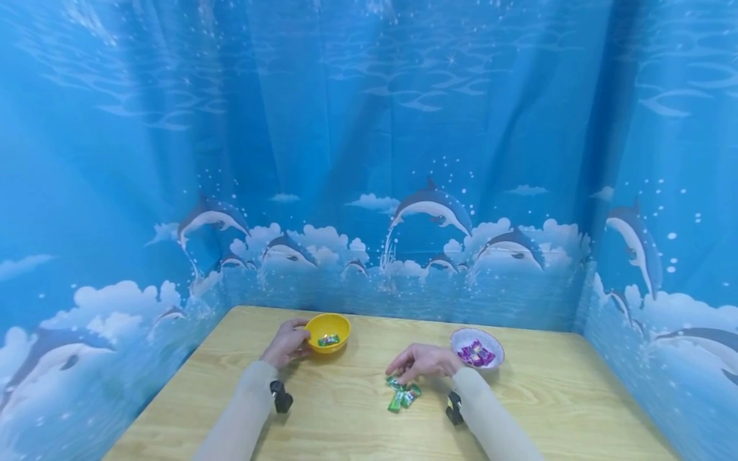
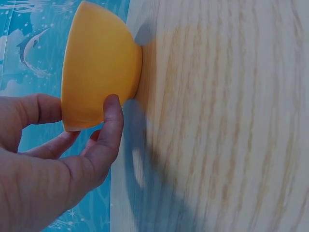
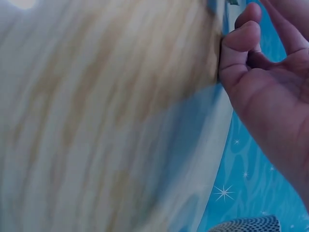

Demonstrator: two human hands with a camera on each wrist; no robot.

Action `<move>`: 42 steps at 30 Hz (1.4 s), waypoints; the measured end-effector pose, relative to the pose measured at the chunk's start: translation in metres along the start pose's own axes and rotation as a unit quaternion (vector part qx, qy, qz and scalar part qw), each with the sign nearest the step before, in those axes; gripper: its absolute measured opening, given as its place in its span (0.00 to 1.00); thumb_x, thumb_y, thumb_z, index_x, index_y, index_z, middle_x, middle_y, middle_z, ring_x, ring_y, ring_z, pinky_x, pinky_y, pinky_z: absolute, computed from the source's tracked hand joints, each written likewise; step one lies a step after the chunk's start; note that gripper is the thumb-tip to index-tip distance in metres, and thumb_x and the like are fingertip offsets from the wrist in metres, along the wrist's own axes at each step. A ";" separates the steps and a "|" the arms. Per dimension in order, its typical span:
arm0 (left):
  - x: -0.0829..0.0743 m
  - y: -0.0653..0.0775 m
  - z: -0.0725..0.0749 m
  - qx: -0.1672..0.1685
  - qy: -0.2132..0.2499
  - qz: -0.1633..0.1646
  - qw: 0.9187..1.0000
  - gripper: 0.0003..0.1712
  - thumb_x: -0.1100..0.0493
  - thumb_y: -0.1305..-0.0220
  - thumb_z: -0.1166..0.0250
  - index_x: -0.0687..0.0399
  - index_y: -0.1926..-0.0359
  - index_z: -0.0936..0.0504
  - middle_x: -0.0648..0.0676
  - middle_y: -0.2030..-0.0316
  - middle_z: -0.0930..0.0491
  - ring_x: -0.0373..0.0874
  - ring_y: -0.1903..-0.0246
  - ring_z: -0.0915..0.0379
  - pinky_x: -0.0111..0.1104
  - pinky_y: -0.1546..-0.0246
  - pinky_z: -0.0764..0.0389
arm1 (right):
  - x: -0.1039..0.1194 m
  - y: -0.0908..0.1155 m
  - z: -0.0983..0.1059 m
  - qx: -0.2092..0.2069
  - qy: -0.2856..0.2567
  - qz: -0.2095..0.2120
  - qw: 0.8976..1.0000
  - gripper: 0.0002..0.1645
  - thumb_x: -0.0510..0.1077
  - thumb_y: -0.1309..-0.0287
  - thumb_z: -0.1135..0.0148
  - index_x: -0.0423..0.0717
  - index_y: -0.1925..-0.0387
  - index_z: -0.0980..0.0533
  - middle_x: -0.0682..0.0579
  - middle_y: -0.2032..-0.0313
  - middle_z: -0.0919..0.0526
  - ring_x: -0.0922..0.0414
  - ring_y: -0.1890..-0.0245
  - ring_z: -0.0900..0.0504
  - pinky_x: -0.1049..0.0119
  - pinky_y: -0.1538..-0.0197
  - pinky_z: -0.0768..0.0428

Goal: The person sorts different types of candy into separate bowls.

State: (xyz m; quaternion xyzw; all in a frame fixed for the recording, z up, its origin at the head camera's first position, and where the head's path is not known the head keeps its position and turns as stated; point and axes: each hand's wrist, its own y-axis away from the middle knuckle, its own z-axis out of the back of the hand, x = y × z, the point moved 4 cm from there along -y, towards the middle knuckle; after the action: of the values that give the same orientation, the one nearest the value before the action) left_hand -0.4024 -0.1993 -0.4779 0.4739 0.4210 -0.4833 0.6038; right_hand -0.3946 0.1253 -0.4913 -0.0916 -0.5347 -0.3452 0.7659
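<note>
My left hand (image 1: pixel 285 344) holds a yellow bowl (image 2: pixel 99 67) by its side, with the thumb and fingers at the rim and outer wall. Green-wrapped candy (image 1: pixel 328 340) lies inside that bowl. Toward the middle of the table, my right hand (image 1: pixel 423 360) reaches over several green-wrapped candies (image 1: pixel 396 402), thumb and forefinger apart above the farthest one. In the right wrist view, the lower fingers (image 3: pixel 244 38) bend close to the tabletop, and only a sliver of green shows beyond them.
A white bowl (image 1: pixel 461 337) with a purplish rim stands just beyond my right wrist and contains purple-wrapped candies (image 1: pixel 476 353). The light wooden table (image 1: pixel 553 384) is enclosed by a blue dolphin-print curtain (image 1: pixel 346 160) at the back and sides.
</note>
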 end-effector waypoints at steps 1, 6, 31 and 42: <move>0.000 0.000 0.000 0.002 -0.002 -0.001 1.000 0.29 0.71 0.40 0.47 0.66 0.35 0.33 0.70 0.42 0.30 0.53 0.53 0.24 0.43 0.57 0.14 | 0.000 0.001 0.000 0.000 0.003 -0.001 1.000 0.22 0.34 0.48 0.32 0.42 0.48 0.19 0.53 0.64 0.16 0.61 0.65 0.24 0.71 0.61 0.22; 0.002 0.000 -0.002 0.008 -0.007 -0.004 1.000 0.29 0.71 0.40 0.48 0.66 0.36 0.32 0.70 0.42 0.29 0.53 0.54 0.23 0.44 0.57 0.14 | -0.003 0.003 -0.002 -0.010 0.025 -0.007 1.000 0.21 0.36 0.49 0.30 0.46 0.50 0.17 0.54 0.67 0.18 0.60 0.67 0.25 0.70 0.63 0.25; 0.003 -0.001 -0.005 0.020 -0.019 -0.002 1.000 0.31 0.72 0.40 0.49 0.67 0.34 0.35 0.71 0.41 0.31 0.55 0.52 0.24 0.46 0.55 0.15 | 0.002 0.004 -0.016 -0.101 0.131 -0.036 0.985 0.07 0.41 0.49 0.29 0.49 0.65 0.16 0.58 0.73 0.20 0.61 0.70 0.26 0.71 0.64 0.27; -0.005 0.000 -0.002 0.015 -0.009 0.007 1.000 0.32 0.70 0.38 0.48 0.65 0.32 0.38 0.71 0.39 0.33 0.59 0.48 0.26 0.47 0.51 0.16 | 0.008 0.003 -0.010 -0.115 0.160 -0.037 0.980 0.03 0.43 0.40 0.35 0.51 0.67 0.16 0.58 0.70 0.17 0.60 0.67 0.22 0.65 0.57 0.22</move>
State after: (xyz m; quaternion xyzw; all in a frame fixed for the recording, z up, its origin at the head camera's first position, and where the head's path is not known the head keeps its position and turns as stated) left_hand -0.4037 -0.1967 -0.4732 0.4817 0.4052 -0.4892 0.6037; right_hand -0.3835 0.1188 -0.4873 -0.1031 -0.3646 -0.4426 0.8127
